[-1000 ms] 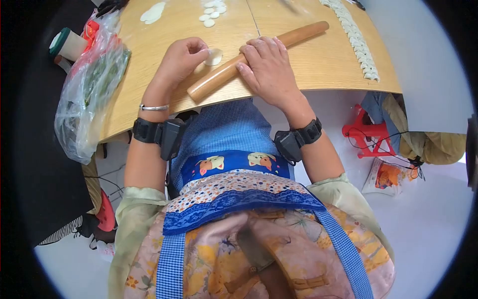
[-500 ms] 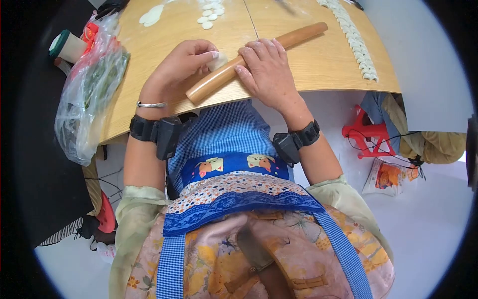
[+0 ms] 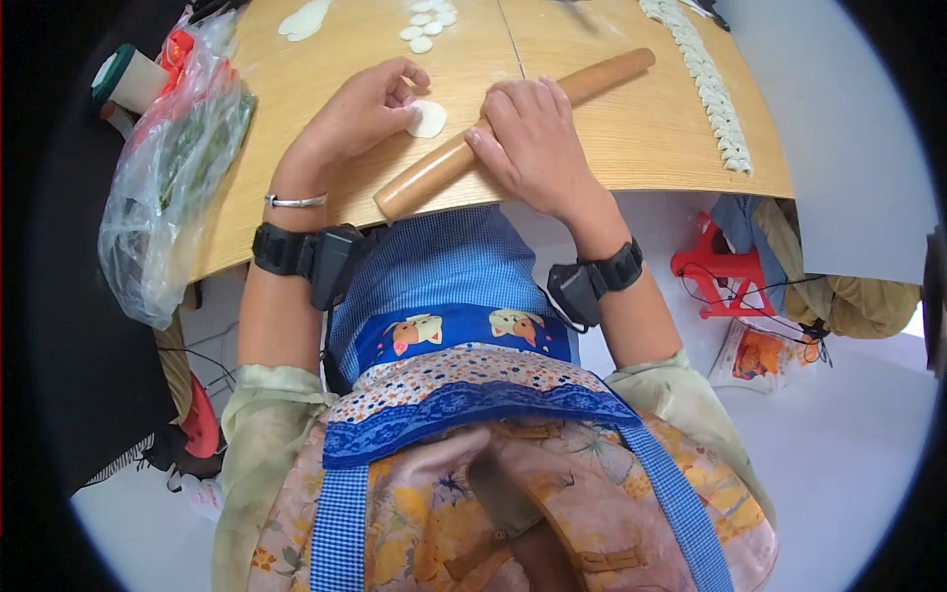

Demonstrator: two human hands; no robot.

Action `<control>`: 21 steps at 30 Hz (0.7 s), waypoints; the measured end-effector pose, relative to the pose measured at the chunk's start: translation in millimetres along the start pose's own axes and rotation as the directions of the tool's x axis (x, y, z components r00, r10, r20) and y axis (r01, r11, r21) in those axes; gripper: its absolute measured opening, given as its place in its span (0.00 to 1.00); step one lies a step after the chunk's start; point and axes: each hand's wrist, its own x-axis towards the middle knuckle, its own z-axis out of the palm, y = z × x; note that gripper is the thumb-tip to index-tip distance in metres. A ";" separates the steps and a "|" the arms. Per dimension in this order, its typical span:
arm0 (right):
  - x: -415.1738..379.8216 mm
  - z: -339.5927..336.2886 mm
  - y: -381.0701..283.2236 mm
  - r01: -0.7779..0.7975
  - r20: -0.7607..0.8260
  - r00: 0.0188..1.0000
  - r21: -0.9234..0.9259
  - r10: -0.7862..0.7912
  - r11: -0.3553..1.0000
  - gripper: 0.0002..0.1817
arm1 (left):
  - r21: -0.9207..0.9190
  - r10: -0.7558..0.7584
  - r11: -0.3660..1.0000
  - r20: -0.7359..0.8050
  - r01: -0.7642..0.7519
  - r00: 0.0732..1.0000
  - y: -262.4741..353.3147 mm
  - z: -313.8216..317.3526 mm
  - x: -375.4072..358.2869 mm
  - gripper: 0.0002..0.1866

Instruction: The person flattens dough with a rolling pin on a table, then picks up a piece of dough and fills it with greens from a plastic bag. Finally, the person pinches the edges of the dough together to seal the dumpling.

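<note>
My left hand [image 3: 367, 109] pinches the left edge of a small round dough wrapper [image 3: 429, 119] between thumb and fingers, and the wrapper lies flat near the wooden table's front. My right hand [image 3: 531, 138] is closed over the middle of a wooden rolling pin [image 3: 424, 180]. The pin slants from the table's near edge up to the right, its near end just below the wrapper. Farther back are several small flattened dough pieces [image 3: 422, 28] and, to their left, a larger thin sheet of dough [image 3: 304, 20].
A long row of folded dumplings [image 3: 702, 84] runs along the table's right side. On the left edge, a clear plastic bag [image 3: 168, 197] with greens hangs over, beside a white cylinder with a green rim [image 3: 128, 79]. A red stool [image 3: 725, 266] stands below at the right.
The wrapper, tilted up between my left fingers and the pin before, now lies flat on the table. My left fingers have spread somewhat. My right hand stays on the pin.
</note>
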 end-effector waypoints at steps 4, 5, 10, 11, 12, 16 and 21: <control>26.2 7.6 7.3 0.020 0.081 0.996 0.050 -0.024 0.999 0.17 | 0.008 0.031 1.000 -0.102 -0.030 0.994 1.0 3.3 -0.7 0.15; 34.2 9.6 6.1 -0.006 0.143 0.990 0.012 0.004 1.000 0.17 | 0.008 0.027 1.000 -0.105 -0.027 0.994 0.3 2.8 -0.8 0.15; 75.9 38.3 5.8 -0.053 0.204 0.977 -0.034 0.058 0.998 0.18 | 0.038 0.062 0.998 -0.122 -0.058 0.991 -12.5 3.5 8.6 0.17; 83.9 42.6 5.3 -0.077 0.222 0.972 -0.020 0.080 0.997 0.18 | 0.040 0.061 0.998 -0.121 -0.057 0.991 -13.5 2.7 10.1 0.17; 87.6 44.9 5.2 -0.103 0.241 0.965 -0.007 0.101 0.995 0.19 | 0.010 0.019 1.000 -0.117 -0.018 0.993 -14.5 1.5 11.3 0.16; 74.9 41.4 3.2 -0.072 0.173 0.982 -0.002 0.071 0.997 0.18 | -0.037 0.047 0.998 -0.111 -0.051 0.993 -15.3 1.5 11.5 0.15; 25.0 21.9 4.1 0.020 -0.051 0.999 0.073 -0.017 0.997 0.17 | -0.066 -0.022 0.998 -0.040 0.020 0.999 -3.9 1.3 8.0 0.15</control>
